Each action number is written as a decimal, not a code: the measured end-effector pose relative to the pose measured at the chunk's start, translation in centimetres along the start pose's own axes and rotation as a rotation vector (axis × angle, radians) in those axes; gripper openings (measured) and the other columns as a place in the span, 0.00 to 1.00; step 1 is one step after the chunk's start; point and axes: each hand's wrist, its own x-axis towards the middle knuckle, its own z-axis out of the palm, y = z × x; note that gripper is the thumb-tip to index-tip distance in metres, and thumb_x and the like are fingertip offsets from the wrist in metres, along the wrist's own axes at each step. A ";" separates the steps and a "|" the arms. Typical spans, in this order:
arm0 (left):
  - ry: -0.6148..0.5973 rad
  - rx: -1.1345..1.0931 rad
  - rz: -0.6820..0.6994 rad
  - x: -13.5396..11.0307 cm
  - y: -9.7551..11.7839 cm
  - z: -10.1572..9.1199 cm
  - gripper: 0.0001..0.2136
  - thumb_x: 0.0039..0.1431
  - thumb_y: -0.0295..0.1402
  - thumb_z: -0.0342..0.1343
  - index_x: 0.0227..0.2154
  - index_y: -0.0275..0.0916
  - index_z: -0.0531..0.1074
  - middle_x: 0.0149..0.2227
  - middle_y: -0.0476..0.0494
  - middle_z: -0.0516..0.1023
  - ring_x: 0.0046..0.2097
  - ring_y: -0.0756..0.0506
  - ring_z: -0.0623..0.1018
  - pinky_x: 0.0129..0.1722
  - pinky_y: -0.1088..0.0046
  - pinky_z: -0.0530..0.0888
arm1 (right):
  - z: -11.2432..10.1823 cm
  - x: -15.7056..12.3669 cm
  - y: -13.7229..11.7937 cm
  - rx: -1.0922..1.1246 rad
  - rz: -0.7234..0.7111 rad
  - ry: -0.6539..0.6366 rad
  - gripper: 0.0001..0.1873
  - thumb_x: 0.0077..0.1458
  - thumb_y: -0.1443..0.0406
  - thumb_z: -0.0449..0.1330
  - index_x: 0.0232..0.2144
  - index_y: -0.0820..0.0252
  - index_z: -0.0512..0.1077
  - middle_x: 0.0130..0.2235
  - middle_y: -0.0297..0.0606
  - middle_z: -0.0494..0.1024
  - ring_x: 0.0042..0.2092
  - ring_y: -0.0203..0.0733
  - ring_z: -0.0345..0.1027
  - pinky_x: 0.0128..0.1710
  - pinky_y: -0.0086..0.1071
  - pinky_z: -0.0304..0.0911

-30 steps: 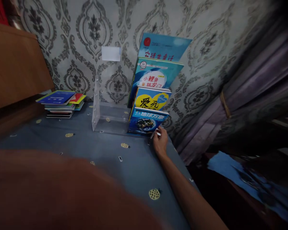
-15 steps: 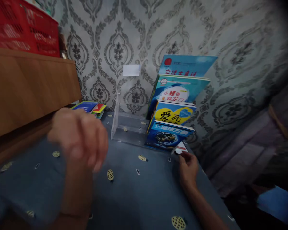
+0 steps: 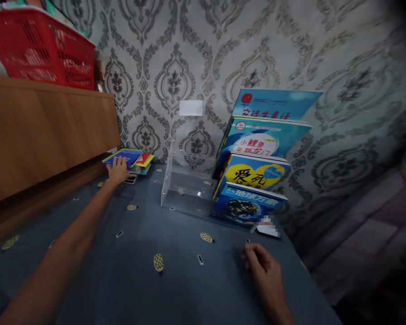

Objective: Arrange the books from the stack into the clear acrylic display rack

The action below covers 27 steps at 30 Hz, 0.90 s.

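Observation:
My left hand [image 3: 117,170] reaches to the back left and touches a blue book [image 3: 130,156] on top of a small pile. Its fingers look spread over the cover near the front edge. My right hand [image 3: 263,271] rests low over the cloth at the front right, fingers curled in, with nothing visible in them. Beyond it stands a clear acrylic rack [image 3: 186,208]. Its right part holds upright books in tiers: a dark blue one [image 3: 240,207] in front, a yellow one [image 3: 253,176], a teal one [image 3: 274,131] and a light blue one [image 3: 284,101] at the back.
A patterned dark cloth [image 3: 176,289] covers the table. On the left stands a wooden cabinet [image 3: 50,140] bearing a red basket [image 3: 37,49]. A white card [image 3: 269,226] lies right of the rack. Patterned wallpaper is behind; dim fabric hangs at right.
My left hand has moved from the near middle-left, where it was raised, back to the book pile. My right hand has drawn nearer, away from the white card. The view has shifted slightly.

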 end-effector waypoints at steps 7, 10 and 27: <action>-0.052 0.316 0.162 1.6 -1.8 0.8 0.26 0.61 0.25 0.43 0.63 0.37 0.62 0.64 0.29 0.65 0.67 0.30 0.58 0.59 0.32 0.54 | -0.1 -0.2 0.1 -0.112 -0.057 -0.045 0.25 0.50 0.42 0.56 0.23 0.58 0.69 0.22 0.35 0.71 0.23 0.39 0.62 0.22 0.31 0.59; -0.068 0.341 0.197 1.3 -1.5 -0.3 0.25 0.61 0.23 0.41 0.59 0.38 0.67 0.59 0.30 0.72 0.63 0.31 0.66 0.59 0.35 0.56 | -0.1 -0.3 0.2 -0.152 -0.094 -0.075 0.24 0.51 0.43 0.56 0.24 0.57 0.69 0.22 0.36 0.73 0.24 0.41 0.64 0.23 0.31 0.59; -0.464 0.339 0.482 -16.6 5.3 -1.0 0.12 0.62 0.25 0.51 0.31 0.30 0.80 0.34 0.25 0.81 0.38 0.32 0.82 0.39 0.56 0.74 | 0.1 -1.2 -0.9 -0.293 -0.414 -0.182 0.21 0.60 0.50 0.51 0.25 0.57 0.71 0.25 0.36 0.73 0.26 0.42 0.68 0.27 0.33 0.62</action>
